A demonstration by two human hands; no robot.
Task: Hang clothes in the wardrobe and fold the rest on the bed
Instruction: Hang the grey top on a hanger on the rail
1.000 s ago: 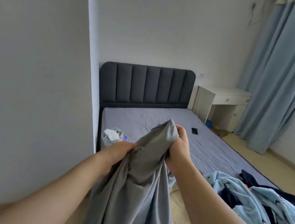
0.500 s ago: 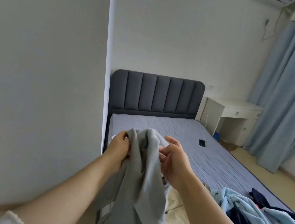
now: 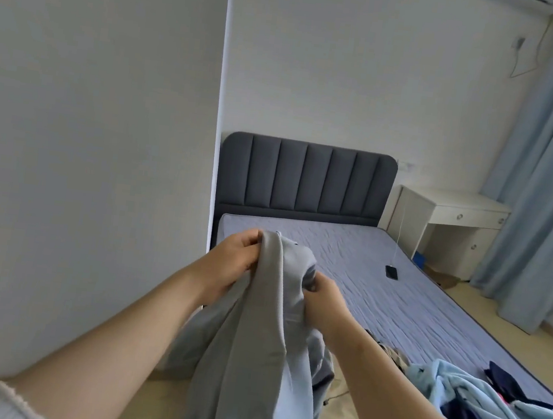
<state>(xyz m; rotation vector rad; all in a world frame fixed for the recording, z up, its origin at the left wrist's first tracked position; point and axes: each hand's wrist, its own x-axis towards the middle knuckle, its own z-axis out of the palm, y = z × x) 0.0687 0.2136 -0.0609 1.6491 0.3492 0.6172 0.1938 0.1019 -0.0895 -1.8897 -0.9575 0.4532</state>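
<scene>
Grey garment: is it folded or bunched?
Bunched: left hand and right hand grip the grey garment at its top; it hangs down in loose creases.

Soft, even daylight from the right, faint shadows, wide-angle bending at the edges, sharp focus.

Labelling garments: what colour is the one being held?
The garment is plain light grey, no pattern; head view.
</scene>
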